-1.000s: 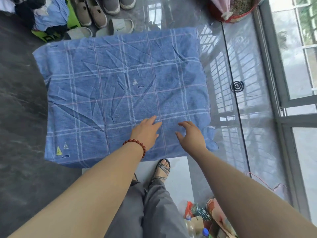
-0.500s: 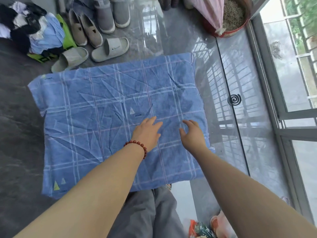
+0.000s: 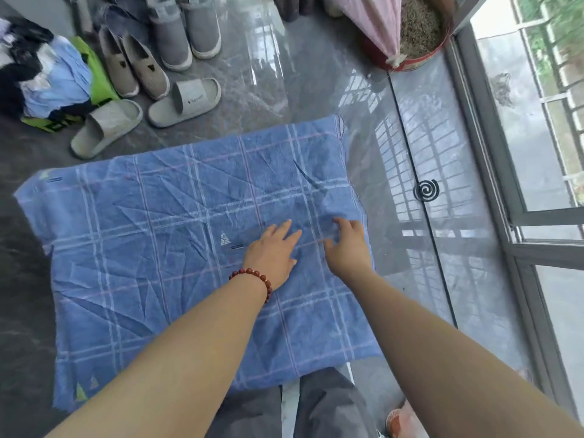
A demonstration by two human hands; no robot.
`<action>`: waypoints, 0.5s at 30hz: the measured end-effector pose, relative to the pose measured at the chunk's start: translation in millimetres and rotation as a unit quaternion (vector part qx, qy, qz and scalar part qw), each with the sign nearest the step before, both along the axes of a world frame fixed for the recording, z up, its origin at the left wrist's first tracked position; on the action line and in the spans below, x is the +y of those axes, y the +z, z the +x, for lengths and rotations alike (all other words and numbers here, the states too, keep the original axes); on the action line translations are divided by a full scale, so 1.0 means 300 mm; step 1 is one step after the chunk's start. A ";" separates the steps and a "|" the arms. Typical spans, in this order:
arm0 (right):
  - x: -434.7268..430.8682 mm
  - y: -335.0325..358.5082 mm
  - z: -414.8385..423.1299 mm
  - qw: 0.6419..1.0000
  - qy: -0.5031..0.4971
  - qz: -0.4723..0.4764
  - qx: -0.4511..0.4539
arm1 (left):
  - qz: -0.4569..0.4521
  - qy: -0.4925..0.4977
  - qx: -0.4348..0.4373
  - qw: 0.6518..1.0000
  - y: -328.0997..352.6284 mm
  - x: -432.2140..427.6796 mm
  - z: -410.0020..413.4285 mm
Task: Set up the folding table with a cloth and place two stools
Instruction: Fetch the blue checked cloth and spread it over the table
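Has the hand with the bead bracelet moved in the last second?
Yes. The left hand slid forward across the cloth, away from the person: its fingertips were short of the small triangle print, now they reach past it.

Black letters on the green bag [image 3: 99, 83] perhaps read "ON", partly hidden.

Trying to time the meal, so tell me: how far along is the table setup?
Done: the blue checked cloth is spread over the table, hiding its top, edges hanging over. In hand: the left hand lies flat on it and the right hand touches it with bent fingers near the right edge, apparently smoothing. Left: creases show across the cloth, and no stools are in view.
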State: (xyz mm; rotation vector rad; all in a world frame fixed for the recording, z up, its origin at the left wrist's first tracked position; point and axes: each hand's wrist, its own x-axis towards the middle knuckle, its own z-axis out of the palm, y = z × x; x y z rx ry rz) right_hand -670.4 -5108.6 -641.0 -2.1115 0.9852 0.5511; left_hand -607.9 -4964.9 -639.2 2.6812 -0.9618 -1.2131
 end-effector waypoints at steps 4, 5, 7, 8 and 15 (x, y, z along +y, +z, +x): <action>-0.053 -0.032 -0.004 0.999 0.022 -0.046 0.018 | 0.002 -0.006 -0.001 1.000 -0.014 -0.064 -0.009; -0.064 -0.042 -0.004 0.998 0.023 -0.041 0.029 | 0.001 -0.002 -0.001 1.000 -0.018 -0.076 -0.012; -0.084 -0.058 -0.005 0.999 -0.009 0.002 0.046 | -0.003 0.012 -0.001 1.000 -0.024 -0.096 -0.019; -0.095 -0.067 -0.003 0.997 -0.040 0.038 0.051 | -0.006 0.019 -0.008 1.000 -0.025 -0.107 -0.022; -0.189 -0.101 -0.015 0.990 -0.085 0.098 0.057 | -0.004 0.162 -0.053 0.985 -0.038 -0.212 -0.030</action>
